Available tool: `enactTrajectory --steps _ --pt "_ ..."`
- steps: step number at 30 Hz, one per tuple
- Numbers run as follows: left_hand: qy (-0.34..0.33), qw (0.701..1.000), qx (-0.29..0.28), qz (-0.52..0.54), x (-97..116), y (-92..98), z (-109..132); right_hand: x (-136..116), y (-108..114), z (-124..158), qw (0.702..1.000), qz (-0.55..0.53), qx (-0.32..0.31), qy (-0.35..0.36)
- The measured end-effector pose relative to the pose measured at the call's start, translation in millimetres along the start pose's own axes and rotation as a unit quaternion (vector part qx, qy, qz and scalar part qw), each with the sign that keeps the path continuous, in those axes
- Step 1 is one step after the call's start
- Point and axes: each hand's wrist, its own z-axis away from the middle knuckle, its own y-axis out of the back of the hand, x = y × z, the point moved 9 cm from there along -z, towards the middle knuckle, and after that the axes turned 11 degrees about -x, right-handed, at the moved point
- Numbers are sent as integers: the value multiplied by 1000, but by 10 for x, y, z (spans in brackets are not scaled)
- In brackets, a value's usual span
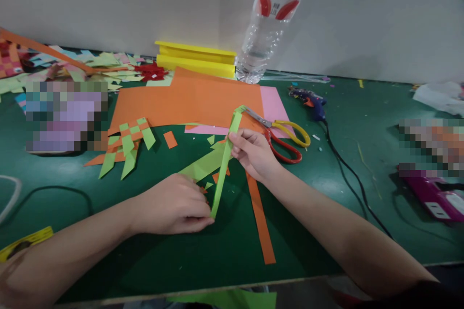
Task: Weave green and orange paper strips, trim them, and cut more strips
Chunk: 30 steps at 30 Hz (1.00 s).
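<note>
A narrow light green paper strip (222,174) is stretched at a slant between both hands. Its lower end is pinched in my left hand (181,205), whose fingers are curled near the middle of the table. Higher up, my right hand (253,152) grips the strip between thumb and fingers, and the top end sticks out above, folded over. Red and yellow scissors (286,137) lie just beyond my right hand. Under the hands are a wider green strip (208,164) and small scraps. An orange strip (261,222) runs toward the front edge.
Orange sheets (188,101), a pink sheet (273,101) and a water bottle (266,24) stand or lie behind. A woven paper piece (128,142) is left; a corded glue gun (311,101) and magenta power strip (431,198) are right. Paper scraps (105,60) fill the back left.
</note>
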Motion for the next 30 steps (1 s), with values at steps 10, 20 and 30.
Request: enactTrajectory --steps 10,20,30 --pt "-10 1000 -1 17 48 -4 6 -1 14 2 1000 -2 6 4" --pt "-14 996 12 90 58 34 11 13 17 9 1000 -21 11 2" --pt "-30 996 -17 82 150 -32 -18 18 93 -12 997 -67 47 -3"
